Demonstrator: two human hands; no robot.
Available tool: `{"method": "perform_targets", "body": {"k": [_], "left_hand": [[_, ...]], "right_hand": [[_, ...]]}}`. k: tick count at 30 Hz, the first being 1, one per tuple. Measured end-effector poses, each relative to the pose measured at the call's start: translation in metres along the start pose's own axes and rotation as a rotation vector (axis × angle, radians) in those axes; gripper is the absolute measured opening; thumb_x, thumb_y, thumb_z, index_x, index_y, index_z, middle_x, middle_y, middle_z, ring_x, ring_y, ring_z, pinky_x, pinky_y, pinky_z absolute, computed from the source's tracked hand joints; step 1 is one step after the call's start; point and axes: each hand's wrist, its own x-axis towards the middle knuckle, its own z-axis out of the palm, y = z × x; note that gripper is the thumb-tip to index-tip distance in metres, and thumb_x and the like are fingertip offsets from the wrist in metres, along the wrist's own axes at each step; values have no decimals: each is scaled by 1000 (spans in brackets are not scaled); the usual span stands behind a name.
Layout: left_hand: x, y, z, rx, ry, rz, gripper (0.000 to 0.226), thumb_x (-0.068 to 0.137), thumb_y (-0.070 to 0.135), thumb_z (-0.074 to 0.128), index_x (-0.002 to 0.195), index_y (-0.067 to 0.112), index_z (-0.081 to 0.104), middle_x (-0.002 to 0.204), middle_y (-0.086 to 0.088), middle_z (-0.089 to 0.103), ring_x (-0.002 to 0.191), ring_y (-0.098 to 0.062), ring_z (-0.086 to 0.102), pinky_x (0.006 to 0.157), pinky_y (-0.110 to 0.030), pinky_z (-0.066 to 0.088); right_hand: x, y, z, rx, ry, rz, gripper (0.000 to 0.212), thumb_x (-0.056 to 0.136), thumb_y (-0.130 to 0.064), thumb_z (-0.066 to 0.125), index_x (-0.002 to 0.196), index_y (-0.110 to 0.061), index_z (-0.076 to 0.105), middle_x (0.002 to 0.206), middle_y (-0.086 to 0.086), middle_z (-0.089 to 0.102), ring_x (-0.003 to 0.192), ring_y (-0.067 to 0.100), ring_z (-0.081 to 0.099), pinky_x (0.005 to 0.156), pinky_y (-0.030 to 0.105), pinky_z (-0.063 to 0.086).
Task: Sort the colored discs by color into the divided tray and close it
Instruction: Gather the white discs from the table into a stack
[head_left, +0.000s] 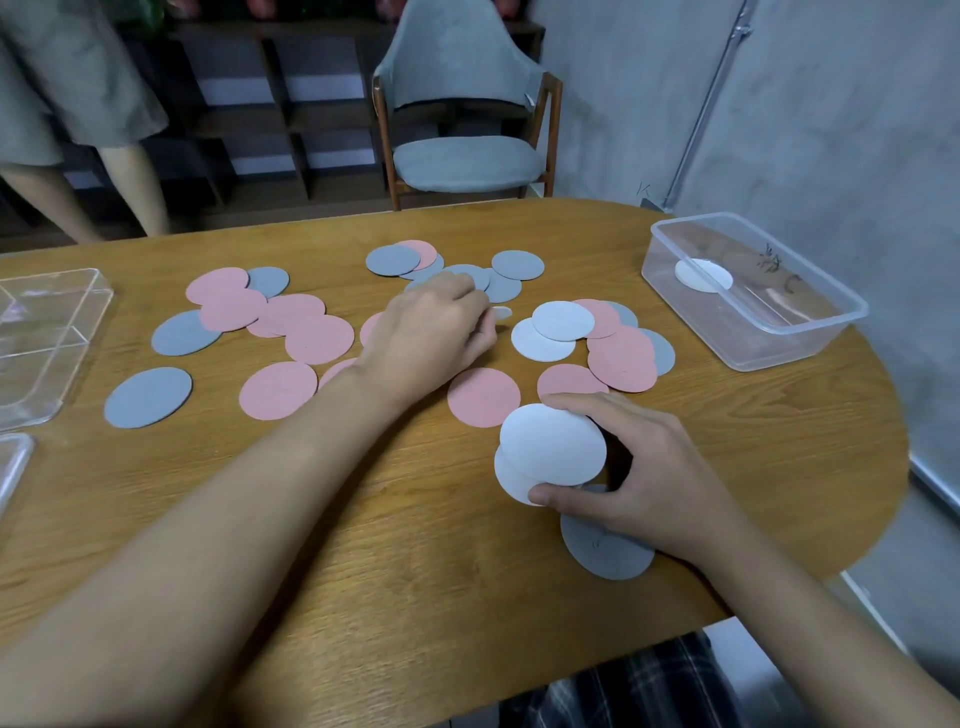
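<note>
- Our right hand grips a small stack of white discs just above the counter, over a grey disc.
- Our left hand is curled down on the scattered discs mid-counter — can't tell if it's pinching one.
- Pink discs and grey ones lie loose across the counter.
- Divided tray at far left edge — open.
- Clear tub at right holds one white disc.

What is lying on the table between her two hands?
In the head view, one pink disc lies flat on the table between the left hand and the right hand, which holds white discs.
</note>
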Motion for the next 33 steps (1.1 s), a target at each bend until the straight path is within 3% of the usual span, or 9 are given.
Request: {"method": "perform_targets", "body": {"k": [2, 5, 10, 13, 17, 21, 24, 29, 33], "left_hand": [[-7, 10, -13, -170, 74, -139, 21, 92, 17, 59, 76, 7, 66, 74, -4, 62, 67, -24, 57, 54, -40, 48], [-23, 26, -40, -500, 136, -477, 18, 88, 18, 59, 71, 14, 65, 69, 1, 65, 67, -15, 58, 63, -33, 47], [-43, 45, -66, -949, -110, -807, 39, 97, 13, 57, 58, 9, 57, 60, -5, 53, 62, -13, 47, 59, -23, 40], [-49, 52, -67, -1058, -226, -800, 38, 98, 12, 62, 60, 10, 68, 60, -7, 61, 58, -16, 52, 60, -21, 45], [-55, 60, -60, -1014, -290, -791, 18, 94, 15, 72, 81, 10, 83, 68, -14, 73, 56, -13, 61, 60, -19, 51], [-58, 64, -56, -874, -279, -737, 14, 88, 21, 78, 76, 20, 83, 60, -3, 71, 55, -9, 60, 61, -22, 51], [-60, 68, -55, -826, -290, -699, 12, 86, 31, 82, 76, 24, 83, 53, 6, 64, 54, -6, 56, 60, -24, 50], [-59, 78, -53, -738, -259, -656, 15, 86, 35, 83, 79, 22, 82, 50, 10, 56, 50, -8, 48, 52, -16, 39], [-55, 85, -54, -578, -256, -495, 34, 95, 41, 69, 76, 15, 80, 61, -8, 65, 67, -25, 55, 58, -28, 43]], "right_hand": [[1, 0, 0, -1, 4, -3, 74, 69, -62, 86, 133, -32, 64, 128, -23, 64, 123, 1, 57, 93, 18, 49], [0, -2, 0, -1, 7, -17, 74, 69, -60, 87, 132, -29, 64, 130, -21, 63, 125, 3, 57, 96, 18, 47], [0, -4, 0, 7, 12, -14, 74, 71, -58, 86, 134, -26, 64, 130, -21, 63, 126, 2, 56, 97, 18, 47], [0, -4, 0, 28, 28, -7, 78, 71, -55, 88, 138, -25, 63, 132, -20, 65, 128, 4, 57, 101, 27, 49], [-2, -4, 1, 41, 27, -5, 85, 69, -55, 90, 143, -29, 59, 134, -23, 64, 129, 5, 57, 100, 34, 52], [-2, -2, 0, 47, 23, 58, 101, 63, -68, 86, 150, -36, 48, 146, -28, 53, 138, -7, 45, 112, 36, 46], [-2, -2, 1, 58, 18, 77, 107, 62, -69, 86, 154, -31, 45, 144, -26, 56, 138, -5, 47, 113, 34, 45], [-1, -3, 1, 32, 23, 42, 95, 65, -64, 87, 146, -24, 57, 140, -19, 61, 133, 0, 53, 105, 34, 50], [-1, -2, 2, 43, 33, 28, 89, 65, -64, 87, 140, -23, 62, 131, -17, 67, 124, 4, 59, 97, 31, 51]]}}
